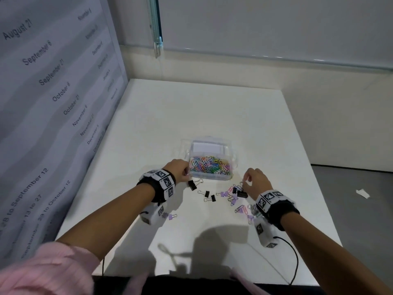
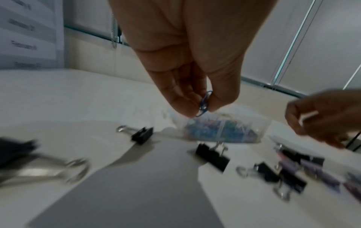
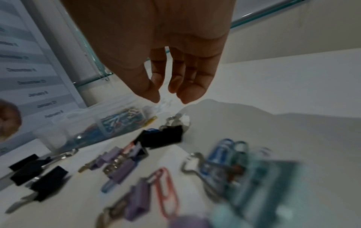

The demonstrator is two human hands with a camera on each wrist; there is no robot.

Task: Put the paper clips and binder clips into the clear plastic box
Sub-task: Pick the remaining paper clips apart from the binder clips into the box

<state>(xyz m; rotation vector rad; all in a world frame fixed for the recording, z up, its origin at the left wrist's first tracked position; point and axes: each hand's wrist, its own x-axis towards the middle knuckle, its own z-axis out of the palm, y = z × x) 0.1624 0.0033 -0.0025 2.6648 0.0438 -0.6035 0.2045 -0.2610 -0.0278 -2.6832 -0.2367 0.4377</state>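
A: Where do we hold the blue paper clip?
B: We pinch it in our left hand, beside the clear plastic box mid-table.
A: Our right hand?
B: Loosely curled, holding nothing, above the binder clips.

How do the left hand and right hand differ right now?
The left hand pinches a blue paper clip between its fingertips; the right hand holds nothing, its fingers loosely curled. The left hand is beside the near left corner of the clear plastic box; the right hand hangs over the scattered binder clips to the box's right. Both are above the white table.
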